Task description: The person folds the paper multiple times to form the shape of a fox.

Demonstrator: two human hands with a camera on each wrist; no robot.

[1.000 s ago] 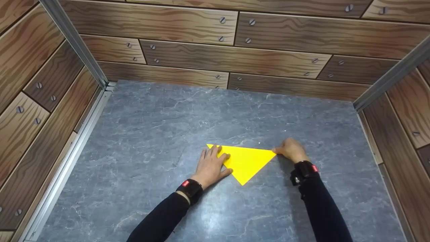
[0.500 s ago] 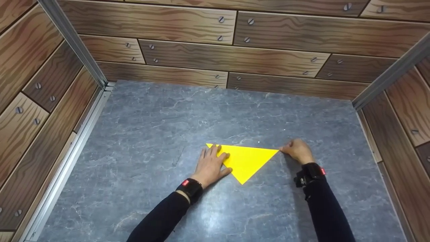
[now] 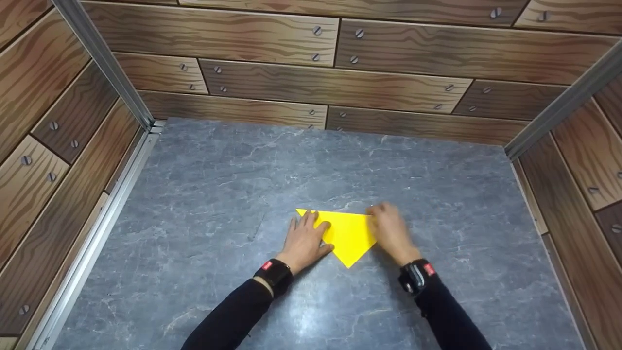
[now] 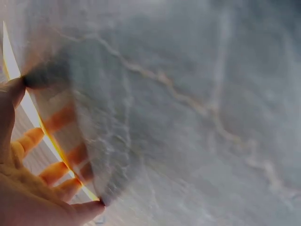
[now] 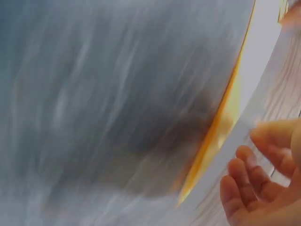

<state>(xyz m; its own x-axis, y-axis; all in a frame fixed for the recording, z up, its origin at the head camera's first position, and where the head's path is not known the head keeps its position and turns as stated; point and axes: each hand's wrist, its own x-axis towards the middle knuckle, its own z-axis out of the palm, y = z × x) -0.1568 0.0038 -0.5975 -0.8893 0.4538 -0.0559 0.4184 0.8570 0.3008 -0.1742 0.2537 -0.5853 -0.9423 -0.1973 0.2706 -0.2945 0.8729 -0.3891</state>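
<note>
Where marbled grey slab [image 3: 204,204] spreads: both flat hands [image 3: 305,239] [image 3: 391,232] atop smooth yellow paper triangle [image 3: 347,236].

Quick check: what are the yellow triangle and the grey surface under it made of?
The yellow triangle looks like thin matte paper: flat, with crisp straight edges. The grey surface looks like stone or a stone-print sheet, pale veins with a faint sheen; which, I cannot tell.
</note>
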